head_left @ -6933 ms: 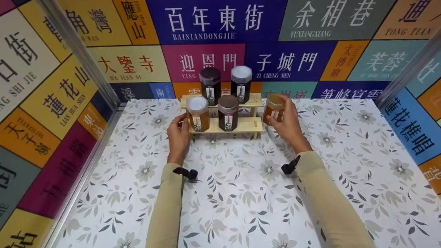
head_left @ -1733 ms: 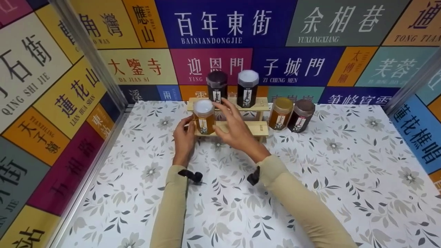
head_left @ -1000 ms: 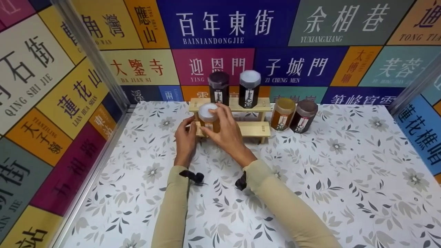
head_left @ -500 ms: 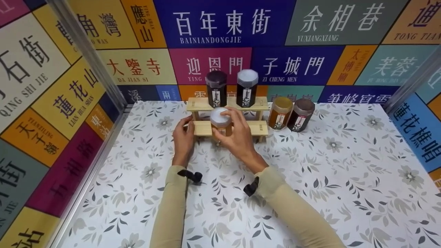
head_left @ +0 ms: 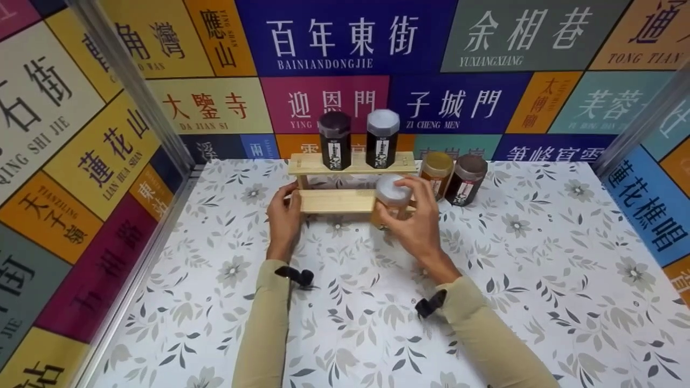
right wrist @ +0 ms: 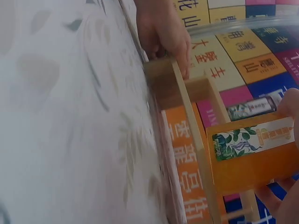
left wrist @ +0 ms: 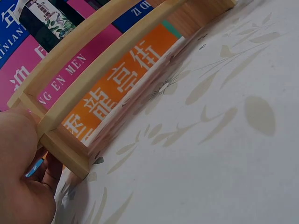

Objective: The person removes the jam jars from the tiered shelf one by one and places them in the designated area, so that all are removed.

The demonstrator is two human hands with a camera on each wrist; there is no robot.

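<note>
My left hand (head_left: 283,221) grips the left end of a two-tier wooden rack (head_left: 337,201), its fingers at the leg (left wrist: 65,149) in the left wrist view. My right hand (head_left: 423,226) holds a jar with a white lid (head_left: 392,188) between thumb and fingers, in front of the lower shelf's right end. Amber content and a floral label show on this jar (right wrist: 252,163) in the right wrist view. The upper shelf carries a dark jar with a dark lid (head_left: 335,141) and a dark jar with a white lid (head_left: 383,140).
Right of the rack, an amber jar with a yellow lid (head_left: 436,170) and a dark jar with a brown lid (head_left: 467,180) stand side by side on the floral tabletop (head_left: 345,312). Behind rises a wall of coloured sign panels (head_left: 345,32).
The yellow-lidded and brown-lidded jars have come to stand right of the rack. My right hand has since taken the white-lidded amber jar off the lower shelf and moved it right. My left hand stays put.
</note>
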